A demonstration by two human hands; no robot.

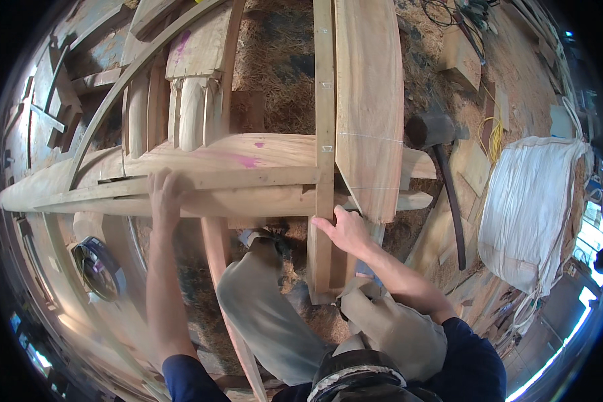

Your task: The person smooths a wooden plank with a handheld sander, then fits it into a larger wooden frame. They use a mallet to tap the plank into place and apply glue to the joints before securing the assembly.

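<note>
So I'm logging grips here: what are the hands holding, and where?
Left hand grips the horizontal beam over its top edge. Right hand rests against the upright slat near their crossing.

My arms come up from the lower edge with dark navy sleeves pushed up past the elbows, so both forearms are bare. My left hand (164,193) and my right hand (347,232) are bare too, with no gloves, rings or watch that I can make out. I wear loose trousers (268,321) in a pale khaki cloth, dusty and creased, baggy around the knees. At my waist sits a dark belt (358,378) or pouch with a lighter, rope-like edge running across it; its exact make is hard to tell this close to the rim.
</note>
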